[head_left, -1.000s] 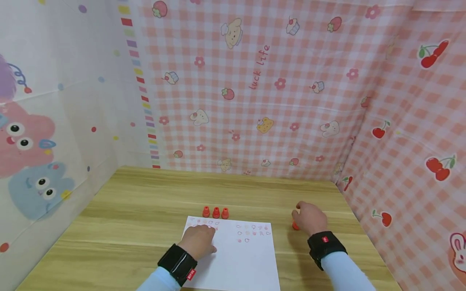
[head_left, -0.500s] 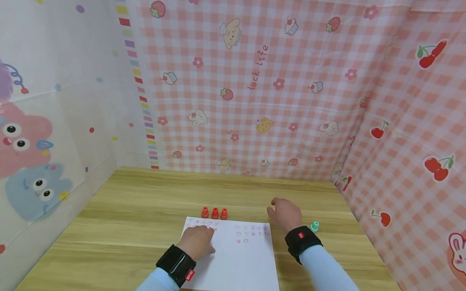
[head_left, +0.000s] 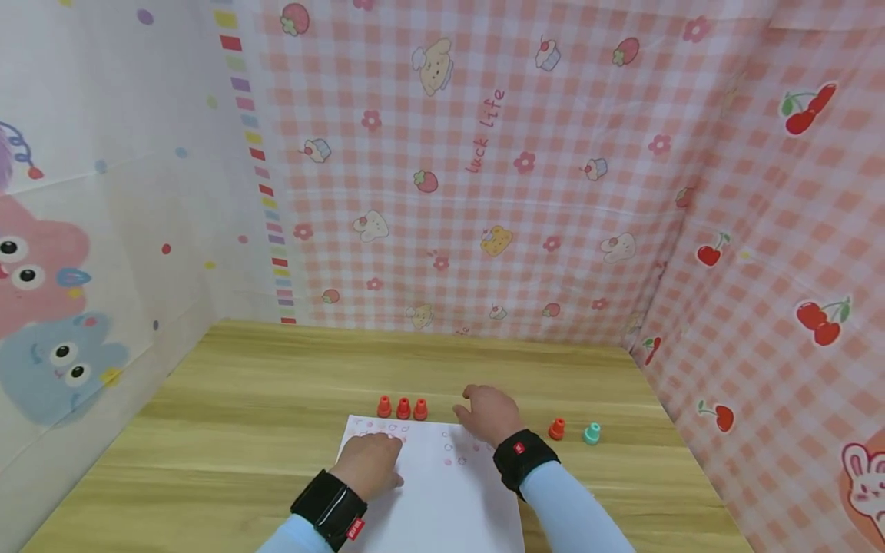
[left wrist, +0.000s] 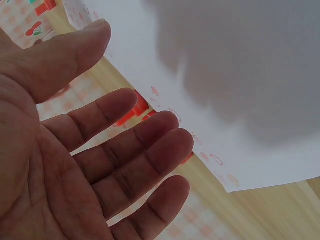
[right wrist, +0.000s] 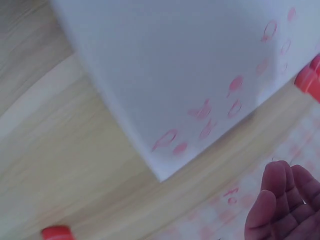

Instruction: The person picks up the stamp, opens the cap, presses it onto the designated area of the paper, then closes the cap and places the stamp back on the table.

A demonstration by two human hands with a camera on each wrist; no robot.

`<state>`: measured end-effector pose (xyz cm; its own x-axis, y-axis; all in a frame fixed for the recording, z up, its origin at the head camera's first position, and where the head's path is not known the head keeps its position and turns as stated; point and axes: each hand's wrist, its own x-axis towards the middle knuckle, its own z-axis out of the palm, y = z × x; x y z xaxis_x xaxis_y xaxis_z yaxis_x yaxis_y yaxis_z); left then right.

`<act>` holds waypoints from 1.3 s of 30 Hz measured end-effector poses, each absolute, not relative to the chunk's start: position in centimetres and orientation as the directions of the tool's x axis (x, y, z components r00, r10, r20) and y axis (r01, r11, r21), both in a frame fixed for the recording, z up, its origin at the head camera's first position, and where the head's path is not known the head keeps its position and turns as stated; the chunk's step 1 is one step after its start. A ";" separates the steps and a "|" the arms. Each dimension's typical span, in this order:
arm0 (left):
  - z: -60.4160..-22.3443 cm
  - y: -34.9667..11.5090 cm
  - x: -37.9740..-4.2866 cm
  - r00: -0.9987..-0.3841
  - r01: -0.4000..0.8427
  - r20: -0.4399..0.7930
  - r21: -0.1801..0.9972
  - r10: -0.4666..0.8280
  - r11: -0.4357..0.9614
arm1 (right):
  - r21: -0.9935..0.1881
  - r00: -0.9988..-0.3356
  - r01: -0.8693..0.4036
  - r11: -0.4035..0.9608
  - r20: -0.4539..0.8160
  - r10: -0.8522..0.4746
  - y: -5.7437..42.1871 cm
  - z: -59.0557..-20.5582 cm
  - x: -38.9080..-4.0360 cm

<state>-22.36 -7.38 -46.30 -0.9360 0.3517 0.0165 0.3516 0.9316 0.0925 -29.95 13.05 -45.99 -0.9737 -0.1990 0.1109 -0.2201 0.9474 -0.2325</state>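
Note:
A sheet of white paper (head_left: 445, 507) with rows of small red and pink prints lies on the table. My left hand (head_left: 369, 463) is over its upper left part, fingers extended and loosely spread in the left wrist view; whether they touch the paper I cannot tell. My right hand (head_left: 489, 415) is above the paper's top right corner, holding nothing, its fingers (right wrist: 274, 182) relaxed. Several small red stamper-like pieces are out: three stand in a row, the middle one (head_left: 403, 408) just beyond the top edge. Another red piece (head_left: 556, 428) stands right of the paper beside a teal one (head_left: 591, 434).
The wood-grain table (head_left: 228, 438) extends on both sides of the paper. A pink checked cloth (head_left: 525, 192) hangs behind it and another stretch (head_left: 760, 322) on the right. A white cloth with cartoon figures (head_left: 159, 192) borders the left.
My right hand has left the red piece at the right and moved left to the paper's top right corner, uncovering the red and teal pieces. My left hand has stayed in place.

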 end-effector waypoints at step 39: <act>-46.3 -7.8 -22.1 -0.940 0.340 0.011 0.090 0.340 0.936 | -0.167 -0.927 -0.361 0.917 0.173 -0.334 6.0 -49.9 -32.9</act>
